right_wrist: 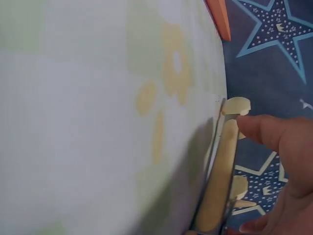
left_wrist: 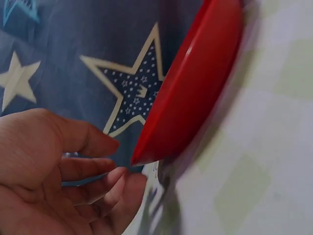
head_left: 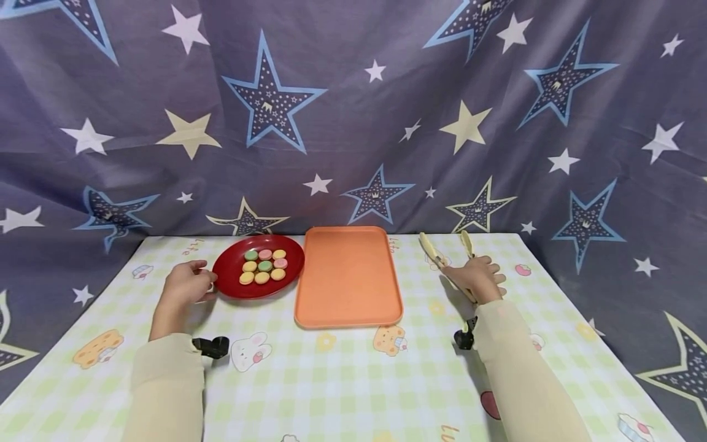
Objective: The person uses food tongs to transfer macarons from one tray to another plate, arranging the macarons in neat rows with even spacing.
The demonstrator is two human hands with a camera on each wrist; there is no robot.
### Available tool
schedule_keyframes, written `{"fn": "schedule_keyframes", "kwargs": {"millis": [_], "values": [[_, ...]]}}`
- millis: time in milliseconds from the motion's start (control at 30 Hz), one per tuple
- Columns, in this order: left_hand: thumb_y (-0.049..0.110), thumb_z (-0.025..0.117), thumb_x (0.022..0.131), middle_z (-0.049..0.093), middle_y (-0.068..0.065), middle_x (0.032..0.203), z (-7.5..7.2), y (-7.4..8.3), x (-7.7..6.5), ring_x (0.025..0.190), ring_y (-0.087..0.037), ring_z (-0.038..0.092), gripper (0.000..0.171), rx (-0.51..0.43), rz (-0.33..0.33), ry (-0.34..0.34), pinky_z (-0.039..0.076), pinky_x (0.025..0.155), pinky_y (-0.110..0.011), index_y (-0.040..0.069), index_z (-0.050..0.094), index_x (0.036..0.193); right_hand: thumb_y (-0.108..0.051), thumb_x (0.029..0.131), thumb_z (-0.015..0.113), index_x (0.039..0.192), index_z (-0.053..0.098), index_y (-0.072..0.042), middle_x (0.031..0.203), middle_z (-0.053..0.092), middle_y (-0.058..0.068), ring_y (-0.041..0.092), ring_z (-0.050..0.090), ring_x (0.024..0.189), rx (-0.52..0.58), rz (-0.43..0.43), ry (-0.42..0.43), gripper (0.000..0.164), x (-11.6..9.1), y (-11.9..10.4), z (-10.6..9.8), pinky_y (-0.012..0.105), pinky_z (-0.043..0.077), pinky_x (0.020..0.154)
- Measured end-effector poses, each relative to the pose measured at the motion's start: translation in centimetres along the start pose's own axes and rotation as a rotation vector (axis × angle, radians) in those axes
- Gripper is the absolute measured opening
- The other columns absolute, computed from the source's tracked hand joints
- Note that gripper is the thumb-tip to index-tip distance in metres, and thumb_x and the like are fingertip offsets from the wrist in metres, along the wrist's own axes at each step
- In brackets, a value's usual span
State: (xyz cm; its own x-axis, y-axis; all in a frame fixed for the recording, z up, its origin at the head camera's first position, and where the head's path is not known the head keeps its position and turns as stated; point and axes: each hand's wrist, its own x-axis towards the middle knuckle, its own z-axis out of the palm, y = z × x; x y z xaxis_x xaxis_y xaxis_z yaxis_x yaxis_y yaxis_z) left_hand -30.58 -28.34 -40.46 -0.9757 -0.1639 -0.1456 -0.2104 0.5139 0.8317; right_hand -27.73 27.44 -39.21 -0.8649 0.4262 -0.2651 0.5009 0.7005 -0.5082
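At the left of the table, a round red plate [head_left: 226, 276] carries several yellow, green and pink macarons [head_left: 264, 266]. My left hand [head_left: 190, 283] is at the plate's left rim, thumb and fingers parted and loosely bent. In the left wrist view its fingertips [left_wrist: 134, 183] come close to the rim without gripping it. On the right lies a pair of metal tongs [head_left: 432, 250] with cream tips and handle pads, spread in a V toward the back. My right hand [head_left: 477, 277] is over the tongs, fingers spread, with the thumb [right_wrist: 261, 129] right at one arm in the right wrist view.
Between the plate and the tongs lies an orange rectangular tray [head_left: 349, 276], its upper left edge close by the plate. The checked tablecloth [head_left: 342, 387] covers the table. A dark star-patterned curtain [head_left: 353, 123] rises behind the back edge.
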Motion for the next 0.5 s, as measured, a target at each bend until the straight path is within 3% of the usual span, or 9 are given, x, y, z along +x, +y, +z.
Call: {"fn": "schedule_keyframes", "kwargs": {"millis": [100, 233, 500], "values": [[0.013, 0.049, 0.098, 0.053, -0.031, 0.132, 0.4, 1.1, -0.6, 0.099, -0.036, 0.067, 0.059, 0.154, 0.066, 0.060, 0.063, 0.081, -0.043, -0.014, 0.037, 0.149, -0.057, 0.092, 0.062, 0.151, 0.002, 0.019, 0.144, 0.016, 0.049, 0.066, 0.015, 0.135, 0.004, -0.018, 0.008, 0.114, -0.5, 0.1, -0.3, 0.079, 0.023, 0.104], [0.016, 0.049, 0.097, 0.060, -0.032, 0.124, 1.0, 3.3, -1.6, 0.106, -0.043, 0.062, 0.053, 0.338, 0.180, 0.113, 0.055, 0.089, -0.055, -0.016, 0.049, 0.140, -0.051, 0.095, 0.059, 0.152, 0.007, 0.019, 0.143, 0.018, 0.048, 0.065, 0.016, 0.130, -0.004, -0.082, 0.046, 0.104, -1.0, 0.2, -0.1, 0.079, 0.022, 0.100], [0.013, 0.052, 0.095, 0.059, -0.035, 0.123, 4.8, 8.0, -3.9, 0.112, -0.051, 0.059, 0.042, 0.525, 0.454, 0.100, 0.049, 0.097, -0.065, -0.012, 0.062, 0.128, -0.048, 0.095, 0.060, 0.152, 0.018, 0.015, 0.144, 0.024, 0.045, 0.061, 0.018, 0.133, -0.040, -0.231, 0.137, 0.095, -2.2, -1.4, 1.1, 0.078, 0.021, 0.100]]}}
